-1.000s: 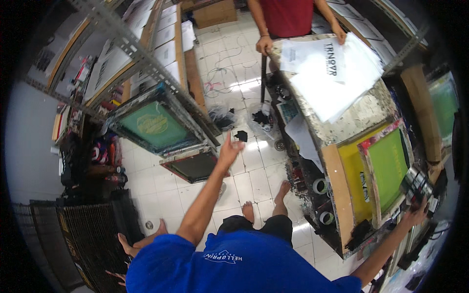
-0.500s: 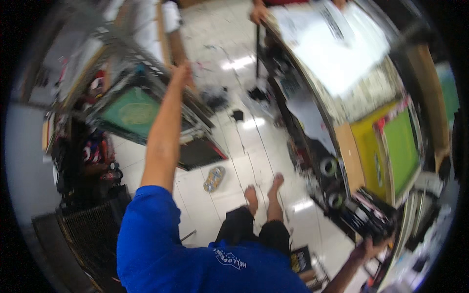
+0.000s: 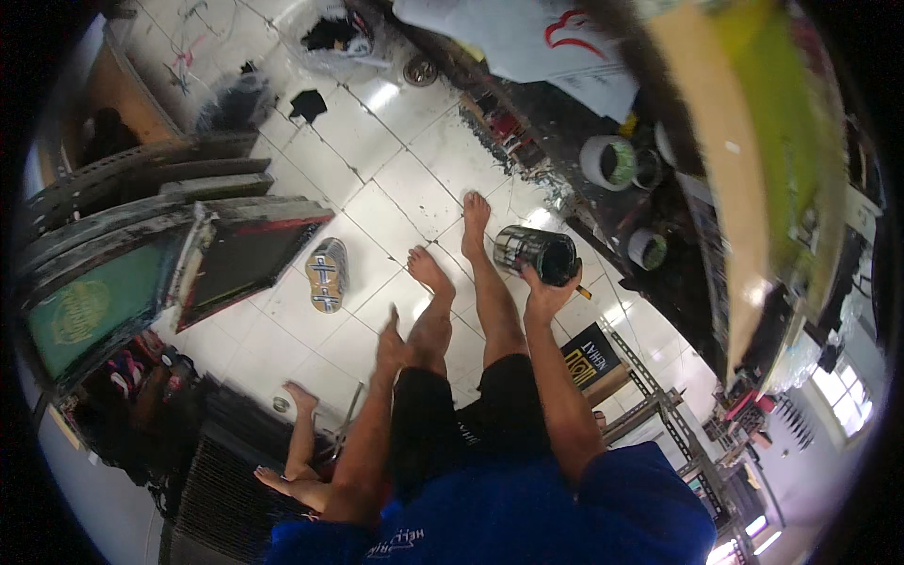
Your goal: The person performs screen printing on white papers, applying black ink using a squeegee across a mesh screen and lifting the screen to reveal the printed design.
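Note:
A dark, stained metal can (image 3: 524, 250) with a black mouth is in my right hand (image 3: 548, 298). It is tilted over, the mouth facing toward me, and what is inside is too dark to make out. My right fingers wrap round its near end. My left hand (image 3: 392, 347) hangs beside my left knee with its fingers stretched out, holding nothing. Nearest to it on the floor lies a yellow and grey patterned slipper (image 3: 326, 275).
At left lean several screen-printing frames, one with a green mesh (image 3: 104, 299). A cluttered workbench with white tubs (image 3: 603, 162) runs along the right. Another person's bare legs (image 3: 301, 452) show at lower left. A metal shelf (image 3: 650, 377) stands near my right arm.
My left hand has come down from the frames at upper left to my knee. My right hand has moved in from the lower right and now holds the can. The view has turned.

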A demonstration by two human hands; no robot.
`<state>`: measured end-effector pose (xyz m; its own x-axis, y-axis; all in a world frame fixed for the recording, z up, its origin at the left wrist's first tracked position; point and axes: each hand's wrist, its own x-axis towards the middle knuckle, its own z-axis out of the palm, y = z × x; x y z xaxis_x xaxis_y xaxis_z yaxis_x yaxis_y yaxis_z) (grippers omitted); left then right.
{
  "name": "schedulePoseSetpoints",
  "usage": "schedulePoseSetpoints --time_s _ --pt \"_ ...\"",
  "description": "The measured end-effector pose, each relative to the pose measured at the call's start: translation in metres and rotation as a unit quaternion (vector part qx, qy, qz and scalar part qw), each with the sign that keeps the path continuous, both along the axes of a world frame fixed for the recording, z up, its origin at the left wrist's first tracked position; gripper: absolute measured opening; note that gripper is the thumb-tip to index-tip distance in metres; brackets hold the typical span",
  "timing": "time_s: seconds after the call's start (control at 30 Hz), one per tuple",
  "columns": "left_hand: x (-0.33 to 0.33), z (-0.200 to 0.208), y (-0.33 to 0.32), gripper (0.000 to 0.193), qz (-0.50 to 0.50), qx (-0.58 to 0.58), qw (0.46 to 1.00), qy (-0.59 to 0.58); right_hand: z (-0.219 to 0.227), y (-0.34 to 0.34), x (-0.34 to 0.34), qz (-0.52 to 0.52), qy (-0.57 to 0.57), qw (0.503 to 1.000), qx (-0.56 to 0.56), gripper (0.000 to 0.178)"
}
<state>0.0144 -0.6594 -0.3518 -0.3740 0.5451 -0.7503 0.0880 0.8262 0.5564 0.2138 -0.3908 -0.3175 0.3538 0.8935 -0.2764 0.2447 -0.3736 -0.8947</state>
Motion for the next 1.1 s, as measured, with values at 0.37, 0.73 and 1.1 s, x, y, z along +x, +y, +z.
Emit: schedulePoseSetpoints --time_s 0.37,0.73,1.1 --pt "0.037 0.045 0.026 0.076 -0.062 -0.235 0.97 -0.023 -0.339 0.112 0.126 -0.158 -0.142 0.977 -0.028 0.098" --pt "0.025 0.043 0.038 0.08 -0.031 -0.209 0.977 -0.019 -0.343 0.15 0.146 -0.098 -0.097 0.962 -0.236 0.061" --pt "0.034 0.083 0.036 0.064 -0.012 0.083 0.981 0.173 -0.136 0.075 0.08 0.083 0.125 0.96 -0.238 0.034"
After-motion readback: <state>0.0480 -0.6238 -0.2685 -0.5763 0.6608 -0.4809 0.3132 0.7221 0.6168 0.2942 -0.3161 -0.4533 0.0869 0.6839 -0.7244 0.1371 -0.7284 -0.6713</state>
